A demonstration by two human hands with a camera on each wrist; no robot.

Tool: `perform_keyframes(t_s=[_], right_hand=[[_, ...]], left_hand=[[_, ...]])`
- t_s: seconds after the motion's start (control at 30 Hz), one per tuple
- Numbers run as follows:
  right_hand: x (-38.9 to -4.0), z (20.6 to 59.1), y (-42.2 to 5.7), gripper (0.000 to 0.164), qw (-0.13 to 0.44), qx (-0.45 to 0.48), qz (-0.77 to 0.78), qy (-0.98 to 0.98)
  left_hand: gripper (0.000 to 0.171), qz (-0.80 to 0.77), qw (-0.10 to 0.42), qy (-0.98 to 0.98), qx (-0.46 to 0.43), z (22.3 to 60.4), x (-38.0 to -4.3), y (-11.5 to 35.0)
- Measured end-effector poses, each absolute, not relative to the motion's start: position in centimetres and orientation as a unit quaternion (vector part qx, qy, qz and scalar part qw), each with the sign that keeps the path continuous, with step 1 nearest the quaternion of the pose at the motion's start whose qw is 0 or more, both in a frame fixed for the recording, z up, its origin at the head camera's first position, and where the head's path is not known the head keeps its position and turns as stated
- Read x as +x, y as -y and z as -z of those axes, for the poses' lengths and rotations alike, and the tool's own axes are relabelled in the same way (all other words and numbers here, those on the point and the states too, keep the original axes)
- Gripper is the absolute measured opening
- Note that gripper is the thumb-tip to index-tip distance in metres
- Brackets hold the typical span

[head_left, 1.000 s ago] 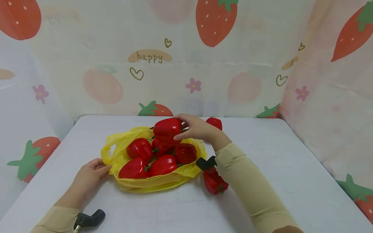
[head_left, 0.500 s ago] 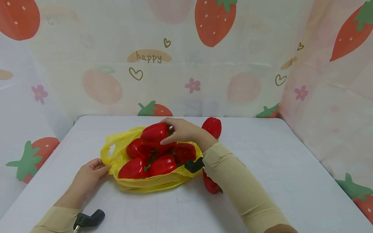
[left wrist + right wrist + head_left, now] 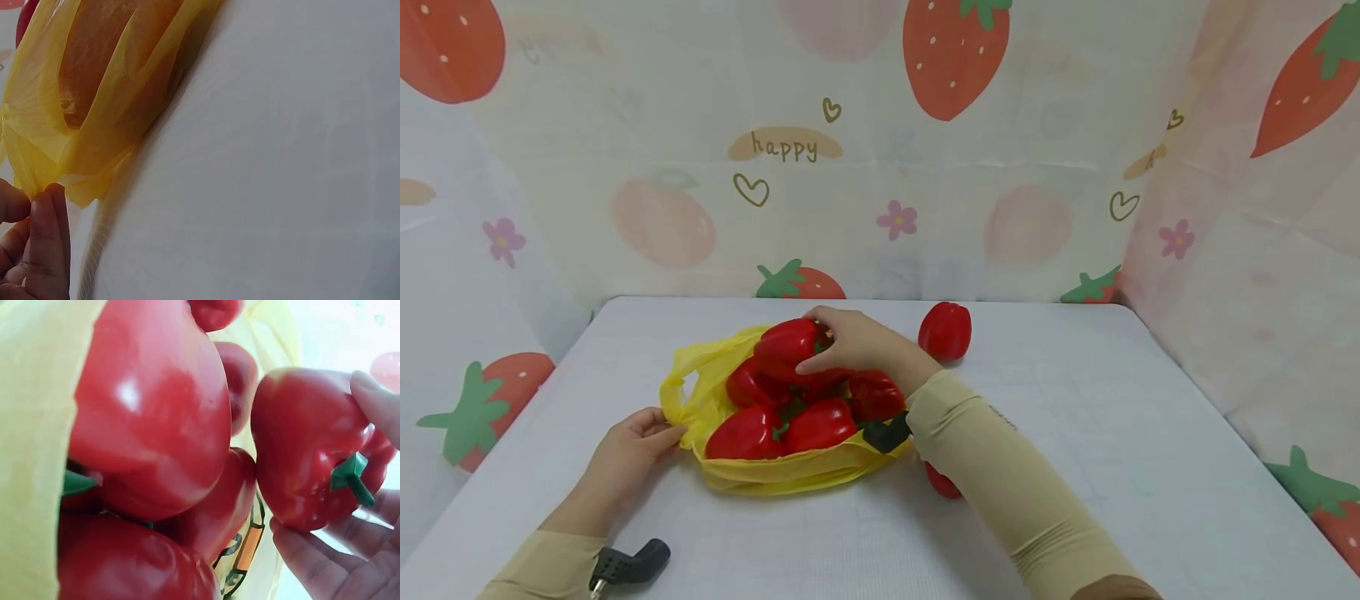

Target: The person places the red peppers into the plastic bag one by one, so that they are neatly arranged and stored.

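My right hand point(image 3: 857, 343) grips a red bell pepper point(image 3: 788, 348) by its stem end, at the back of an open yellow plastic bag point(image 3: 775, 479). In the right wrist view, thumb and fingers lie around this pepper point(image 3: 312, 444), its green stem facing the palm. Several other red bell peppers, such as a front one point(image 3: 822, 425), lie inside the bag. At the bag's left end, my left hand point(image 3: 632, 450) pinches the plastic near the handle loop. The left wrist view shows the bag point(image 3: 94, 150) gathered between thumb and fingertips.
One red bell pepper point(image 3: 945, 332) stands on the white table point(image 3: 1112, 467) at the back right. Another pepper point(image 3: 942, 481) is partly hidden under the right forearm. A strawberry-print cloth point(image 3: 1000, 150) rises behind the table and along its sides.
My right hand has moved left and slightly down with its pepper, now low among those in the bag. The back-right pepper is fully uncovered. My left hand stays in place.
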State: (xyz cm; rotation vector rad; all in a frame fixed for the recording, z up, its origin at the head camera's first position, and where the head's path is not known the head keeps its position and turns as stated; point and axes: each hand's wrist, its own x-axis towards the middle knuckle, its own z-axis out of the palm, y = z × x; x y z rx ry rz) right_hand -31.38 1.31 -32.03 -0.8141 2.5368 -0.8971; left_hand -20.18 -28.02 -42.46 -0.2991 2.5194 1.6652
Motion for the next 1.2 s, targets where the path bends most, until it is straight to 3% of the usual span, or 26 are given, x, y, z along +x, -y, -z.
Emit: perform_keyframes(t_s=[0.2, 0.8, 1.2], right_hand=[[-31.2, 32.0, -0.4, 0.079, 0.151, -0.297, 0.278, -0.901], [-30.1, 31.8, 0.6, 0.067, 0.199, -0.305, 0.249, -0.897], [-30.3, 31.7, 0.3, 0.06, 0.187, -0.325, 0.214, -0.902]], left_hand=[[0.052, -0.545, 0.054, -0.831, -0.097, 42.6, -20.3, 28.0], [0.057, -0.536, 0.062, -0.836, -0.103, 42.4, -20.1, 27.9], [0.056, -0.537, 0.056, -0.836, -0.1, 42.3, -20.0, 28.0]])
